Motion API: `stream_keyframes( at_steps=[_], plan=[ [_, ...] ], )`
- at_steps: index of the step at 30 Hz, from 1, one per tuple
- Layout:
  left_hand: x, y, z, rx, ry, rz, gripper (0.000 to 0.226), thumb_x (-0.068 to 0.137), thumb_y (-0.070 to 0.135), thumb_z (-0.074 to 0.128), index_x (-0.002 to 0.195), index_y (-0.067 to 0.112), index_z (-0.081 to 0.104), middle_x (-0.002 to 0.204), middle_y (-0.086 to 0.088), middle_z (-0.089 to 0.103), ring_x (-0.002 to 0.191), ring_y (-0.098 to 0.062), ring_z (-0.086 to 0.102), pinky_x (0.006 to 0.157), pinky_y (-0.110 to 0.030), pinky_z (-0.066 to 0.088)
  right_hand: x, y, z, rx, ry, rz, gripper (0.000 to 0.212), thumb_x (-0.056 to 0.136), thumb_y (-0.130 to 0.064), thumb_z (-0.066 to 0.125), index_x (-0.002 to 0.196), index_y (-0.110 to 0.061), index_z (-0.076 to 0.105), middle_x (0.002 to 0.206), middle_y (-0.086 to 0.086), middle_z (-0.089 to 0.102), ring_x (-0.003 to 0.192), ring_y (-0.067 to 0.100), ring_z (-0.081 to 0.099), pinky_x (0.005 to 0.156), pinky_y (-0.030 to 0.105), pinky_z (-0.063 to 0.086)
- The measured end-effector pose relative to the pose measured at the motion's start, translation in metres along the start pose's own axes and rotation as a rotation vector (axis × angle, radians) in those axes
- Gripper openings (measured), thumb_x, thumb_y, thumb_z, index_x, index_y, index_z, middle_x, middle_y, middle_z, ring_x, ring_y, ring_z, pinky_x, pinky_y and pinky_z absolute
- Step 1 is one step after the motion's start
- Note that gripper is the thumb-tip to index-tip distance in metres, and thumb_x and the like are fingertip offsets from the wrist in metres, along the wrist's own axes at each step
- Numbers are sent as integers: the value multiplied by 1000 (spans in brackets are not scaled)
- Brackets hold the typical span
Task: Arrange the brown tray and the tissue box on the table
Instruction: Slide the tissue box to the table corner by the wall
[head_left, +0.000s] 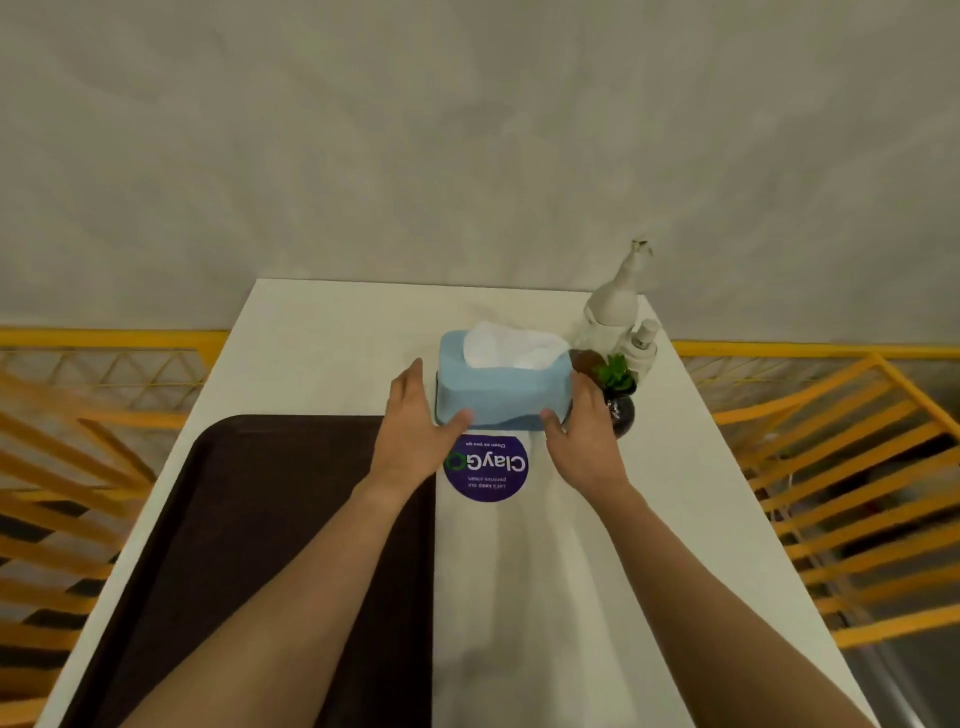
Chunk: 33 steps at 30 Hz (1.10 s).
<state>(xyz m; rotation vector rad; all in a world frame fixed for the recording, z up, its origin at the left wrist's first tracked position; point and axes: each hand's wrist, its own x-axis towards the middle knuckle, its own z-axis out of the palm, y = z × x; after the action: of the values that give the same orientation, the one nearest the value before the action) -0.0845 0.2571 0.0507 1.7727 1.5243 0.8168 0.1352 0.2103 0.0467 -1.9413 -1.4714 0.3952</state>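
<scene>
Currently clasping tissue box (501, 382) between left hand (413, 434) and right hand (584, 434) at far end of surface (571, 571), beside plant; brown tray (249, 545) already flat at left, final box placement pending.

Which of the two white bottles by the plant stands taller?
The rear white bottle with the long spout, nearest the wall. The short pump bottle in front of it reaches only about its shoulder.

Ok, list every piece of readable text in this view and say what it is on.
"ClayGo": upside down on the round purple sticker on the white table.
"Clean as you go": small line on the same sticker.
A further two-line text there is too blurred to read.
The blue tissue box shows no text.
</scene>
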Motion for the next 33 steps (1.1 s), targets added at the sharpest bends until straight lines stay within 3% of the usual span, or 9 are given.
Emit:
stream_keyframes(
  at_steps=[4, 8, 15, 20, 23, 25, 28, 33],
  plan=[
    [21, 7, 17, -7, 7, -19, 104, 80, 54, 77, 158, 18, 18, 159, -8, 31, 142, -26, 36, 106, -37, 39, 9, 10, 10, 35, 12, 21, 66, 101, -16, 54, 157, -7, 20, 158, 15, 29, 146, 32, 28, 120, 46, 24],
    [35, 6, 23, 8, -28, 27, 76, 78, 49, 79, 140, 20, 45, 127, -5, 59, 116, -22, 56, 88, -29, 45, 12, 13, 21, 79, 27, 18, 64, 100, -11, 54, 156, -5, 23, 157, 16, 31, 143, 33, 32, 118, 45, 29],
    [53, -4, 16, 31, 10, 39, 55, 87, 34, 74, 133, 14, 52, 117, -7, 64, 104, -20, 58, 83, -28, 47, 23, 12, 38, 120, 51, 26, 61, 102, -11, 51, 156, -6, 25, 159, 13, 29, 145, 29, 30, 117, 34, 24],
    [66, -15, 2, 64, 26, 44, 57, 88, 35, 74, 135, 11, 52, 121, -10, 65, 105, -19, 58, 83, -26, 44, 41, 3, 50, 156, 22, 63, 66, 99, -20, 59, 155, -9, 27, 154, 11, 38, 141, 29, 36, 116, 46, 33],
    [73, -19, -8, 74, 37, 24, 60, 88, 36, 74, 138, 11, 51, 124, -9, 64, 102, -14, 53, 83, -25, 42, 54, -3, 58, 197, -2, 72, 63, 95, -26, 65, 149, -12, 36, 144, 9, 51, 130, 28, 49, 106, 50, 44],
    [76, -23, -15, 75, 37, 12, 58, 89, 36, 74, 136, 11, 52, 124, -9, 64, 107, -20, 58, 84, -26, 44, 59, -7, 63, 226, -23, 69, 60, 94, -31, 68, 145, -17, 40, 138, 5, 57, 122, 26, 56, 98, 44, 50],
    [80, -31, -26, 72, 52, -4, 59, 88, 36, 74, 137, 11, 52, 126, -10, 64, 114, -26, 59, 88, -28, 46, 63, -17, 72, 287, -70, 65, 60, 96, -36, 66, 147, -23, 37, 136, 1, 59, 118, 22, 59, 88, 28, 47],
    [88, -54, -52, 63, 88, -23, 65, 88, 37, 75, 141, 10, 49, 130, -10, 62, 117, -25, 59, 86, -24, 42, 73, -39, 94, 301, -123, 57, 62, 96, -39, 66, 149, -24, 37, 142, 1, 57, 123, 24, 59, 89, 27, 49]
  ],
)
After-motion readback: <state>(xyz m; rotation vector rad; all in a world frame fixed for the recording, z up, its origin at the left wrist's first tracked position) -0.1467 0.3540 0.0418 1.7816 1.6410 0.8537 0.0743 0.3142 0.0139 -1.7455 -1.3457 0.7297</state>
